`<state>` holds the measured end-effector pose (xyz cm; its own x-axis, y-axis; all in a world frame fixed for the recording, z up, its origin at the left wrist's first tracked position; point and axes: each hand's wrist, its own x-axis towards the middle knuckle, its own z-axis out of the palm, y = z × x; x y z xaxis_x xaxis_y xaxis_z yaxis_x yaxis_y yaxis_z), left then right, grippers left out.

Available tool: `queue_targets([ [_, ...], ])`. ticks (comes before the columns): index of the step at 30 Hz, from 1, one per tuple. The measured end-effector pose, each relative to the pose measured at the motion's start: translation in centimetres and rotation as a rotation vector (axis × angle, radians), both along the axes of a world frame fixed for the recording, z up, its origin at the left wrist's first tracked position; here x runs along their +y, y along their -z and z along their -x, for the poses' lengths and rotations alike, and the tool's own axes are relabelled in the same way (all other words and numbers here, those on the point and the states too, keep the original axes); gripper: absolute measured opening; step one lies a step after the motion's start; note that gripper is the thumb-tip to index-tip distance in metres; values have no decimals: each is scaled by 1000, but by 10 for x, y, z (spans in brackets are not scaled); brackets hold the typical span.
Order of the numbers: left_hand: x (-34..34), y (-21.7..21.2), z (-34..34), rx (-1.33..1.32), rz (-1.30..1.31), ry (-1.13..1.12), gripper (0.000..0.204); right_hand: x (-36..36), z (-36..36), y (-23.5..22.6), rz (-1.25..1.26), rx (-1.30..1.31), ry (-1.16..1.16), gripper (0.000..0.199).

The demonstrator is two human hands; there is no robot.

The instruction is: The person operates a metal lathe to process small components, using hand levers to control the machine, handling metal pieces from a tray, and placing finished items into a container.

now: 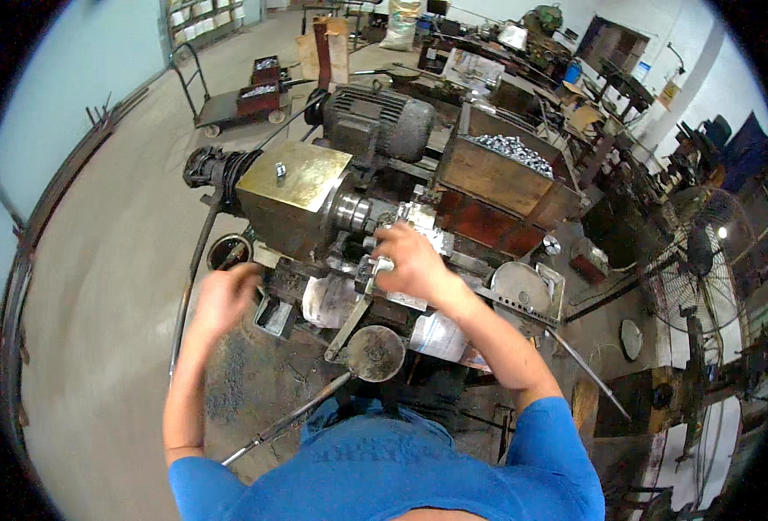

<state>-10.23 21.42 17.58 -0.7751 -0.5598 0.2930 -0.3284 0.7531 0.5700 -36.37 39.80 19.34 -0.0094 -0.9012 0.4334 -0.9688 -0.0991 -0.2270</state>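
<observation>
I stand over a small, oily lathe-like machine (297, 195) with a brass-coloured housing and a grey motor (375, 122) behind it. My right hand (410, 265) rests on the metal tool block (414, 217) just right of the spindle, fingers curled over a small shiny part; whether it grips it I cannot tell. My left hand (223, 295) hovers blurred at the machine's left front, near a small metal tray (273, 314), fingers curled. A round handwheel (375, 352) sits below the hands.
A rusty box (506, 174) filled with several small shiny metal parts stands right of the machine. A flat trolley (241, 100) with crates is at the back left on the concrete floor. A standing fan (705, 260) and cluttered benches line the right side.
</observation>
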Motion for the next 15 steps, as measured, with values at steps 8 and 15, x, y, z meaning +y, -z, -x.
queue_targets([
  [8, -63, 52, -152, -271, 84, -443, 28, -82, 46, 40, -311, 199, 203, 21],
  [15, -55, 108, -154, -248, -170, -602, 38, -88, 49, 50, -307, 85, 298, 20],
])
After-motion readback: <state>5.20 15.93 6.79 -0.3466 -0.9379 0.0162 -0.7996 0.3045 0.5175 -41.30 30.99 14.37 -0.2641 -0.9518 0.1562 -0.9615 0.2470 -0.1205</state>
